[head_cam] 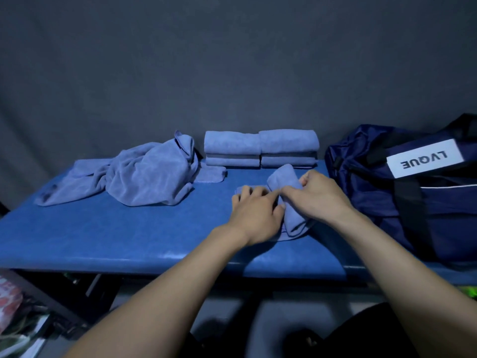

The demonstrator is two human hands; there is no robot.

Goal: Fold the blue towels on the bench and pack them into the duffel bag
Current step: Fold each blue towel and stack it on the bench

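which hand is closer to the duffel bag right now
Right. The right hand pinches the towel being folded just left of the duffel bag; the left hand rests on that towel's far side, farther from the bag.

Both bare forearms reach forward over the bench's near edge, toward its right end. The left hand [254, 210] lies palm-down with fingers spread, while the right hand [318, 195] curls beside it, fingertips pinching cloth.
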